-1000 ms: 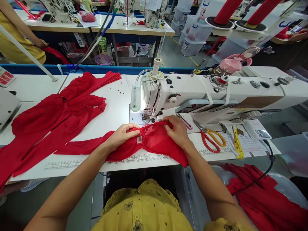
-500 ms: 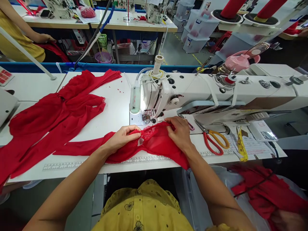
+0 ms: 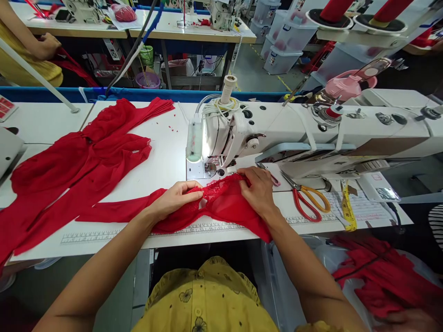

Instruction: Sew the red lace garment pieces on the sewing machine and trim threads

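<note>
A red lace garment piece (image 3: 221, 203) lies on the white table in front of the sewing machine (image 3: 277, 133). My left hand (image 3: 175, 199) pinches its left lace edge with fingers closed. My right hand (image 3: 258, 189) grips the right edge, fingers curled on the fabric just below the needle area (image 3: 216, 168). A sheer red tail of the piece trails left along the printed ruler (image 3: 138, 230) at the table's front edge.
A pile of red sheer fabric (image 3: 79, 161) covers the table's left. Red-and-yellow scissors (image 3: 306, 196) and a yellow tape measure (image 3: 346, 207) lie right of my hand. More red fabric (image 3: 384, 276) sits in a bin at lower right. Another person's arm (image 3: 41, 46) works at the far left.
The view shifted slightly. Both hands stay on the red lace piece, nudging it a little nearer the needle. The person at far left moved a hand.
</note>
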`<action>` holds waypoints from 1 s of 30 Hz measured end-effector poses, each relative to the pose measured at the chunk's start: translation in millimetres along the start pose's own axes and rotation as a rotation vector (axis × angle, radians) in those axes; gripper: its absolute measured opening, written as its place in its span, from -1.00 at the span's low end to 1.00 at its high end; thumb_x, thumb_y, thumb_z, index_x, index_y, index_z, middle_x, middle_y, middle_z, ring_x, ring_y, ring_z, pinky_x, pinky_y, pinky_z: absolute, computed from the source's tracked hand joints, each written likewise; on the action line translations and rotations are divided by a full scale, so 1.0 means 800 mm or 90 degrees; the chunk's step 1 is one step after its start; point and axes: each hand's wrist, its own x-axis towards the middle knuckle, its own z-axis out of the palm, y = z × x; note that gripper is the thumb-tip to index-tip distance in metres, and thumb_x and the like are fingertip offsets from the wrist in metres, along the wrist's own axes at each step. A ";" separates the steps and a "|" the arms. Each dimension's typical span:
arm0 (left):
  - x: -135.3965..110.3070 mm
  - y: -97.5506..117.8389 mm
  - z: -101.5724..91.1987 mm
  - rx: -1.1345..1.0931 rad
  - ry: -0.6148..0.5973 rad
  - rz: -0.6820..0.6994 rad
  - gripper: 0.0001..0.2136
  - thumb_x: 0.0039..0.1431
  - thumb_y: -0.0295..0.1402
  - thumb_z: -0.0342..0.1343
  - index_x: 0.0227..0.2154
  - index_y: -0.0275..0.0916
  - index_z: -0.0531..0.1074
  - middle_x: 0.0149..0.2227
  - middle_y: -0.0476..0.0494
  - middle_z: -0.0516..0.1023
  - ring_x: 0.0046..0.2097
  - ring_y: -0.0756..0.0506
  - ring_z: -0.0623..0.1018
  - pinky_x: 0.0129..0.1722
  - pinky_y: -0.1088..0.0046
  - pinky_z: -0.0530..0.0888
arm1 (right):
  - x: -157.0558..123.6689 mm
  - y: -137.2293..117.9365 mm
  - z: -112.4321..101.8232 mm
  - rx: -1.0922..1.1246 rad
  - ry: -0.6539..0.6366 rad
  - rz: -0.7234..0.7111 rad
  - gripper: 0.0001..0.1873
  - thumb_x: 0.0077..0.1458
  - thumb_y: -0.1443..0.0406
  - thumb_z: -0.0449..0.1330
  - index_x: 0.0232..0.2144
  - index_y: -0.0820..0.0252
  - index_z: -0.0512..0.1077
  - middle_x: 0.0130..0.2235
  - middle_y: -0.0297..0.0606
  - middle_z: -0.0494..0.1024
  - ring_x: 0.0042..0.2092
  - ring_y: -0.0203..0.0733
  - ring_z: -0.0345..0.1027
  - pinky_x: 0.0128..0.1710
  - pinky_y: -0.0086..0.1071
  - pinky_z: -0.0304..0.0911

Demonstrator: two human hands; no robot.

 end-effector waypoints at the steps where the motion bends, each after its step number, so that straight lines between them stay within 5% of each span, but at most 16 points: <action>1: 0.000 0.000 0.000 0.003 -0.002 0.002 -0.74 0.15 -0.15 0.26 -0.34 -0.27 0.44 -0.38 0.01 0.44 -0.41 0.08 0.40 -0.42 0.59 0.31 | 0.000 0.000 0.000 0.000 0.001 -0.001 -0.67 0.03 0.49 0.06 -0.20 0.11 0.48 -0.25 -0.29 0.61 -0.15 -0.08 0.46 -0.06 -0.19 0.15; 30: -0.001 0.003 -0.002 0.044 -0.015 0.025 -0.74 0.18 -0.14 0.23 -0.37 -0.27 0.43 -0.37 0.00 0.40 -0.41 0.08 0.37 -0.43 0.59 0.29 | -0.001 -0.001 0.002 -0.023 -0.020 0.012 -0.70 0.05 0.48 0.08 -0.22 0.11 0.48 -0.24 -0.30 0.62 -0.16 -0.11 0.46 -0.05 -0.21 0.11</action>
